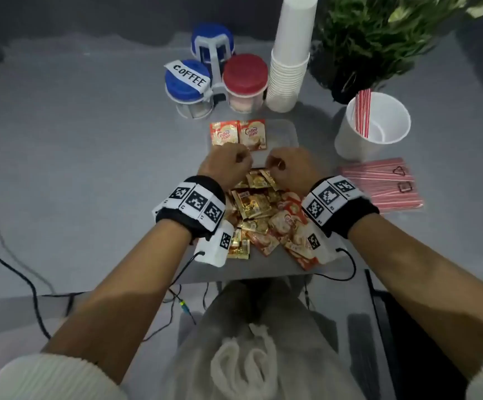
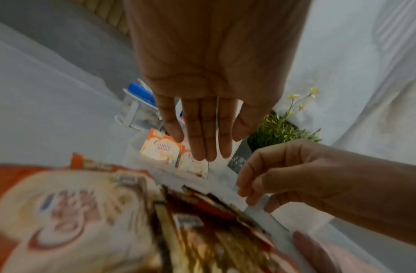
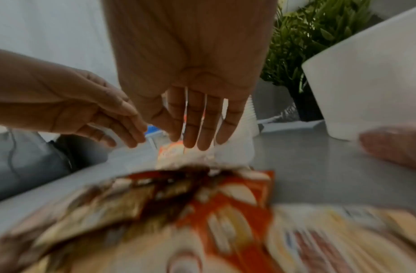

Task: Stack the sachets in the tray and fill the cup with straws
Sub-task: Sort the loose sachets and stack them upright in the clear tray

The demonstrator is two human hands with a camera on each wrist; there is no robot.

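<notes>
Two orange Coffee mate sachets [image 1: 238, 135] lie side by side in the clear tray [image 1: 285, 132]. A loose pile of gold and orange sachets [image 1: 259, 210] lies on the table in front of the tray. Both hands hover over the pile's far edge, at the tray's near rim. My left hand [image 1: 233, 160] has straight fingers [image 2: 207, 147] and holds nothing. My right hand [image 1: 282, 166] also shows straight, empty fingers [image 3: 199, 136] in its wrist view. The white cup [image 1: 376, 125] at right holds a few red-striped straws [image 1: 363, 114]. A pack of straws [image 1: 379, 184] lies in front of it.
Behind the tray stand three lidded jars, one labelled COFFEE [image 1: 188, 85], another with a red lid [image 1: 244, 80], beside a tall stack of white cups [image 1: 290, 53]. A potted plant [image 1: 379, 33] is at back right. Cables [image 1: 17, 272] hang off the table's near left edge.
</notes>
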